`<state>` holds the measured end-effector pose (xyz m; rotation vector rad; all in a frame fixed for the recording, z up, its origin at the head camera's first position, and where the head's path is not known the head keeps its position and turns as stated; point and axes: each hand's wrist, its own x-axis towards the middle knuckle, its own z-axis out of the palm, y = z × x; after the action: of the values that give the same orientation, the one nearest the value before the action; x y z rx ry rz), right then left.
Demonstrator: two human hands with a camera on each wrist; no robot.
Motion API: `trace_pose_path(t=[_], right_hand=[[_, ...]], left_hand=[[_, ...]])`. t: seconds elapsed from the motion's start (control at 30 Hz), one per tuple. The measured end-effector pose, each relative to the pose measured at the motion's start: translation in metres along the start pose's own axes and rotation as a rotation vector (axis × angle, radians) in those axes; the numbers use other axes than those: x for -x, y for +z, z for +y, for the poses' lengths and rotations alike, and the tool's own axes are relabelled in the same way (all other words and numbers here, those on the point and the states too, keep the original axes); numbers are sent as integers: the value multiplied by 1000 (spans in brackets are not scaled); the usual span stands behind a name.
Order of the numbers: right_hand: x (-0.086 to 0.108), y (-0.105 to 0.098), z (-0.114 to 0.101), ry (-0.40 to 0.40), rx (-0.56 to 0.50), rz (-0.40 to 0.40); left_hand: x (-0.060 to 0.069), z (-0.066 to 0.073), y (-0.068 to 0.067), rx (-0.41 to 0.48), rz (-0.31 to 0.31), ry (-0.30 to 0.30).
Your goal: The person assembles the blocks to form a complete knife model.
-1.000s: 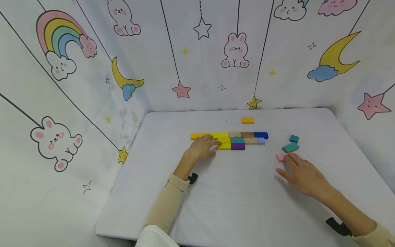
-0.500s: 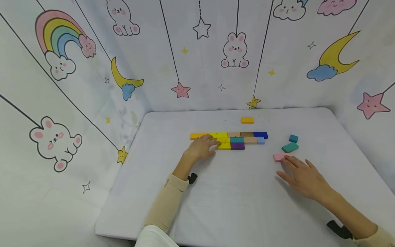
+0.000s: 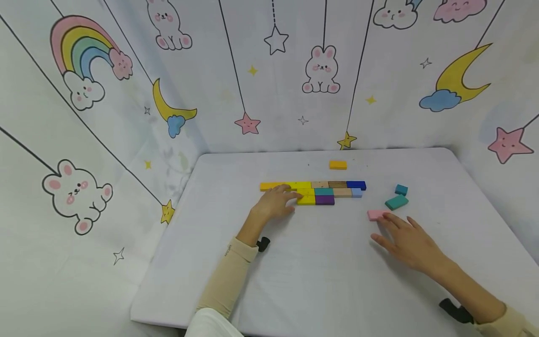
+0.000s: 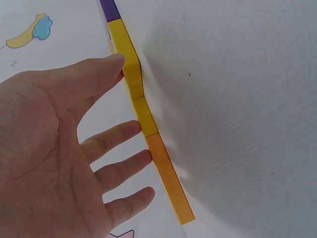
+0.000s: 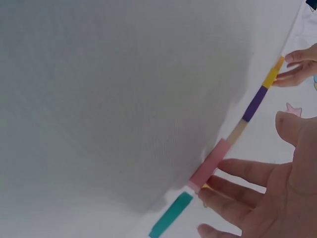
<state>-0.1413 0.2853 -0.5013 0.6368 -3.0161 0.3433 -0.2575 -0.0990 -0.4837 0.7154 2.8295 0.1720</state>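
Observation:
My left hand (image 3: 273,201) rests at the left end of a flat cluster of coloured blocks. In the left wrist view its fingertips touch a yellow block (image 4: 145,116) and an orange block (image 4: 171,183), fingers spread and fairly straight. Purple (image 3: 324,200), teal (image 3: 324,191), tan (image 3: 342,192) and dark blue (image 3: 356,185) blocks lie in the cluster's rows. My right hand (image 3: 410,241) touches a pink block (image 3: 373,215) lying flat, right of the cluster. Seen from the right wrist, its fingertips lie against the pink block (image 5: 210,164) while the thumb stands away from it.
Behind the pink block lie a loose green-teal block (image 3: 396,202) and a smaller dark teal block (image 3: 401,189). A single orange-yellow block (image 3: 338,164) lies near the back edge. A white cloth (image 3: 320,271) covers the table, and a printed curtain (image 3: 286,79) stands behind.
The pink block has slid left toward the cluster under my right fingers, and more of it shows now. My left hand has stayed in place.

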Motion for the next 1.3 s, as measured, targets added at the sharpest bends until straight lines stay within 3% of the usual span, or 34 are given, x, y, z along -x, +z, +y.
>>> trace_pose_path(t=[0.4, 0.87, 1.3], right_hand=[[-11, 3, -10, -29, 49, -4], [-26, 9, -18, -56, 33, 20], [-37, 10, -25, -69, 49, -8]], left_hand=[[-1, 0, 1, 8, -5, -12], [0, 0, 1, -6, -5, -3], [-2, -1, 2, -12, -7, -9]])
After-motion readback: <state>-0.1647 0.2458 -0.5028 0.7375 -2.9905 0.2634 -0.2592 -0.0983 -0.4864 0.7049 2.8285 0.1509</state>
